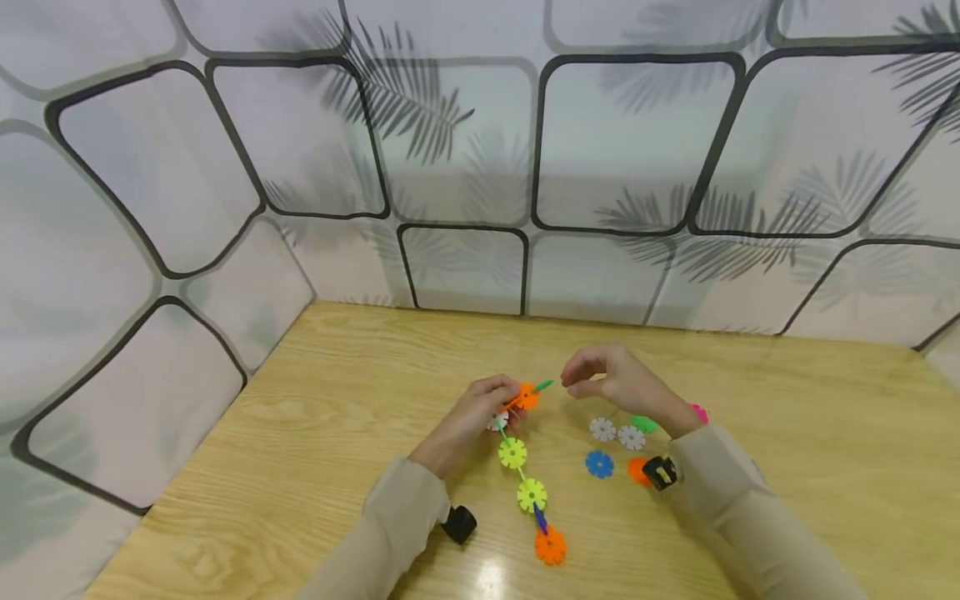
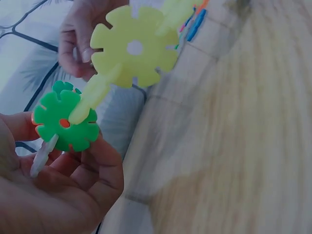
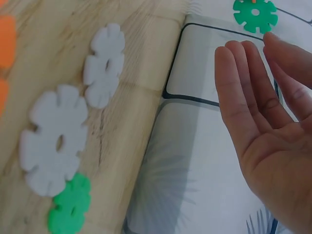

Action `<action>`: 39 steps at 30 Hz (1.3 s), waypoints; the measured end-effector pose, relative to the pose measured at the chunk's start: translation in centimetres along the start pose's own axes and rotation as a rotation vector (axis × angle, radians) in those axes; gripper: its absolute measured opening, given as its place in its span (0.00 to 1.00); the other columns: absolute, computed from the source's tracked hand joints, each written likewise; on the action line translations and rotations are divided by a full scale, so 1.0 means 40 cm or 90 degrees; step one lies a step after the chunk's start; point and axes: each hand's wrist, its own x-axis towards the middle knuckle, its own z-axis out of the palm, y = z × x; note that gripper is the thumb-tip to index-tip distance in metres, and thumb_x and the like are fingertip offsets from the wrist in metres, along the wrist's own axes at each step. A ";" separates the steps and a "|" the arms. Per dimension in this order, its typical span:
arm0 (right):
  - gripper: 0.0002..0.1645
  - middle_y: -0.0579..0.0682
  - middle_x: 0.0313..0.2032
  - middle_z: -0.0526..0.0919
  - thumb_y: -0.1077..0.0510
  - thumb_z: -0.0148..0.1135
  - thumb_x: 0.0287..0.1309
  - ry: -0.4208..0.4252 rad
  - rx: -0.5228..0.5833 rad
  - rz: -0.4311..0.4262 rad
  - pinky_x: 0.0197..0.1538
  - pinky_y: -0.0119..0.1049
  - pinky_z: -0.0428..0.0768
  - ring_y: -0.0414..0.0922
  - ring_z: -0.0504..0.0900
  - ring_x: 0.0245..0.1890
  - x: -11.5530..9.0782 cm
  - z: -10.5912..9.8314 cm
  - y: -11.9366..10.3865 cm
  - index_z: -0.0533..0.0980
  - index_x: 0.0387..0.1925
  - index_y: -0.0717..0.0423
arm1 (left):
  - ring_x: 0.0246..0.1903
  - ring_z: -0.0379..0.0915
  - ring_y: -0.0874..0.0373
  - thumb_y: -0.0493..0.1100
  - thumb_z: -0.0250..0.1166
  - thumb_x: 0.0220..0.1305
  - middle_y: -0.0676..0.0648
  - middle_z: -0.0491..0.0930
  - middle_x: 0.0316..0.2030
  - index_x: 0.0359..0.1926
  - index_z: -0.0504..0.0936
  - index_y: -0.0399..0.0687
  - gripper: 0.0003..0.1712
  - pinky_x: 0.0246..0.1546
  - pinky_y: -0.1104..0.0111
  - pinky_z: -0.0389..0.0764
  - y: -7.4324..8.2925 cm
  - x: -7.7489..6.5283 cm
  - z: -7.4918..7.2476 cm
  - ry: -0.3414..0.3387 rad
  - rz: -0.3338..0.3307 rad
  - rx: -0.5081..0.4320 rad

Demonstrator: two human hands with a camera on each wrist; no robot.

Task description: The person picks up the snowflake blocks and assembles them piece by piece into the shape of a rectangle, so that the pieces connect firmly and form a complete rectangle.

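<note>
My left hand (image 1: 468, 415) pinches a chain of slotted plastic flower discs, the kind that interlock. An orange disc (image 1: 527, 397) with a green disc (image 1: 543, 386) stands at its upper end. Below the hand hang yellow discs (image 1: 512, 453), a dark blue disc (image 1: 540, 518) seen edge-on and a lower orange disc (image 1: 551, 546). In the left wrist view, the fingers hold beside a green disc (image 2: 57, 113) joined to a yellow one (image 2: 112, 53). My right hand (image 1: 618, 385) is just right of the chain's green end, apart from it, fingers loosely bent and holding nothing.
Loose discs lie on the wooden table (image 1: 360, 358) below the right hand: white ones (image 1: 602, 429), a blue one (image 1: 599, 464), an orange one (image 1: 638, 471), a green one (image 1: 644, 424) and a pink one (image 1: 700, 412). A patterned fabric wall (image 1: 465, 267) stands behind the table.
</note>
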 end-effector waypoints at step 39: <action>0.09 0.53 0.35 0.85 0.74 0.69 0.52 -0.092 -0.112 0.089 0.37 0.37 0.84 0.45 0.83 0.32 -0.043 -0.037 0.048 0.82 0.36 0.66 | 0.26 0.75 0.58 0.42 0.52 0.80 0.46 0.79 0.32 0.54 0.77 0.36 0.14 0.29 0.69 0.78 0.001 -0.005 -0.002 0.005 0.004 0.034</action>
